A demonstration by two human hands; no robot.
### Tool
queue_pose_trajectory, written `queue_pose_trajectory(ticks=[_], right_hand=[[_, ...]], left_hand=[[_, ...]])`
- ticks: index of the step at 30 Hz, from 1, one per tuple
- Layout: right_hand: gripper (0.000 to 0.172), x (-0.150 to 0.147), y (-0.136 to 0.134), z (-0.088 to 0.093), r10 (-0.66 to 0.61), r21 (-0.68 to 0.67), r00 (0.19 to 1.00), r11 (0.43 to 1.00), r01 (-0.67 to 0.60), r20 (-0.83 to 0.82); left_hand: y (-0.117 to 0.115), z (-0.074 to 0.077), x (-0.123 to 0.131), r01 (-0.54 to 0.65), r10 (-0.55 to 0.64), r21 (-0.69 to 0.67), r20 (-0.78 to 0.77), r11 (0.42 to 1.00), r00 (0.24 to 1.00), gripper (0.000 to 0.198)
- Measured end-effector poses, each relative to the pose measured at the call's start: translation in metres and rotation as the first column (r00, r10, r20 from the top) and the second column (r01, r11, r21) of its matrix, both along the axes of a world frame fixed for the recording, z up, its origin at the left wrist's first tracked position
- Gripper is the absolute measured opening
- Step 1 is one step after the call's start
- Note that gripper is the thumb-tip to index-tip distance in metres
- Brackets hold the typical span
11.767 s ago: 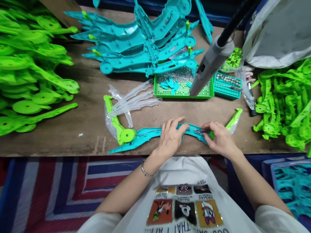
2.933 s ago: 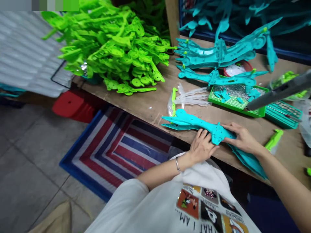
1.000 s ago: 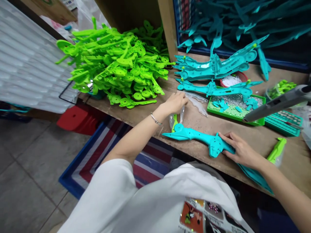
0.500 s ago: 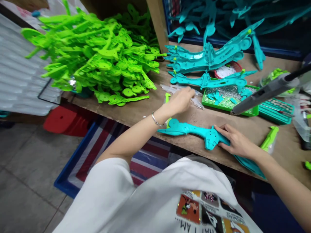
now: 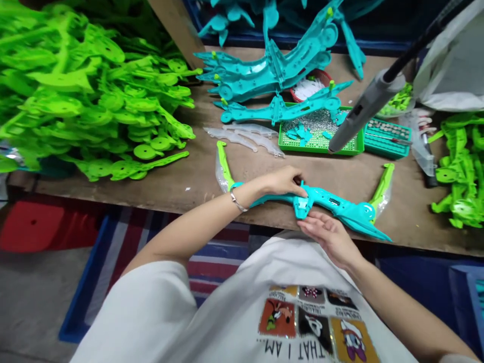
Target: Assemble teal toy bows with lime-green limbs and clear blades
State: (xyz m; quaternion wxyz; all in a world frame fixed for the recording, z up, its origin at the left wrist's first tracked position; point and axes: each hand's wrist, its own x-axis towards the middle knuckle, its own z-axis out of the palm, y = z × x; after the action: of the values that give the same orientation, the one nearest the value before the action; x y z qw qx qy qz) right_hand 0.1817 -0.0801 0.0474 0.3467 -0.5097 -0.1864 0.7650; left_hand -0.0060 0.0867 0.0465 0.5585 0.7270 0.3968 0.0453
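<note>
A turquoise bow-shaped piece [image 5: 338, 203] lies along the near edge of the surface [image 5: 340, 169], just in front of your body, probably so both hands can reach its middle. Your left hand [image 5: 282, 181] is closed around the far side of the central block, thumb on top and fingers curled behind, apparently to steady it. Your right hand [image 5: 327, 234] is part open and loosely curled, fingertips touching the block's near end without a full grip.

A lime arm rises at each end, left [image 5: 225, 169] and right [image 5: 383, 184], each with clear plastic along its outer side. Beyond lie loose clear strips [image 5: 245, 137] and a green tray [image 5: 317, 147] of small parts, seemingly kept within reach; a grey hanging tool [image 5: 355, 113] crosses it, covering part of its contents.

Your left forearm hides some of the bow's left half. Its underside and your left fingertips are out of sight. Lime heaps at left [image 5: 94, 101] and right [image 5: 459, 171] are cut off by the frame.
</note>
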Motion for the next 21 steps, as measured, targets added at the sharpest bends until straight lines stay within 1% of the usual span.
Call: queue_pose_trajectory(ticks=[1,2,3,7,10,14,16,17,19,21], right_hand=[[0.049,-0.006,-0.001,-0.005,-0.1,-0.011,0.994,0.995,0.099,-0.051],[0.047,-0.01,-0.001,-0.008,-0.169,-0.017,0.982,0.986,0.168,-0.085],[0.046,-0.013,0.0,-0.009,-0.212,-0.024,0.972,0.977,0.211,-0.105],[0.04,-0.022,0.004,-0.008,-0.311,-0.055,0.945,0.95,0.307,-0.1],[0.037,-0.03,0.008,-0.009,-0.389,-0.049,0.918,0.921,0.386,-0.078],[0.044,-0.042,0.02,-0.015,-0.396,0.04,0.916,0.916,0.399,-0.057],[0.047,-0.044,0.026,-0.018,-0.385,0.084,0.922,0.918,0.387,-0.047],[0.047,-0.044,0.028,-0.019,-0.378,0.095,0.925,0.92,0.381,-0.047],[0.048,-0.044,0.031,-0.021,-0.368,0.1,0.928,0.923,0.372,-0.051],[0.047,-0.043,0.032,-0.023,-0.371,0.085,0.927,0.923,0.375,-0.054]], left_hand=[[-0.003,-0.001,-0.001,-0.027,0.027,-0.015,0.015,1.0,1.0,0.049],[-0.005,-0.003,-0.001,-0.052,0.052,-0.029,0.027,0.998,0.998,0.051],[-0.007,-0.004,-0.002,-0.078,0.079,-0.04,0.034,0.996,0.996,0.054],[-0.012,-0.007,-0.002,-0.165,0.169,-0.067,0.066,0.984,0.983,0.073],[-0.012,-0.008,-0.001,-0.172,0.181,-0.082,0.111,0.982,0.977,0.071],[-0.014,-0.005,-0.003,-0.176,0.185,-0.075,0.131,0.982,0.974,0.07],[-0.012,0.0,-0.004,-0.152,0.154,-0.021,0.108,0.988,0.982,0.068],[-0.01,0.005,-0.004,-0.126,0.123,0.035,0.076,0.991,0.989,0.068],[-0.004,0.016,0.003,-0.021,0.025,0.178,-0.017,0.984,1.0,0.066],[0.003,0.028,0.021,0.107,-0.076,0.282,-0.119,0.953,0.99,0.058]])
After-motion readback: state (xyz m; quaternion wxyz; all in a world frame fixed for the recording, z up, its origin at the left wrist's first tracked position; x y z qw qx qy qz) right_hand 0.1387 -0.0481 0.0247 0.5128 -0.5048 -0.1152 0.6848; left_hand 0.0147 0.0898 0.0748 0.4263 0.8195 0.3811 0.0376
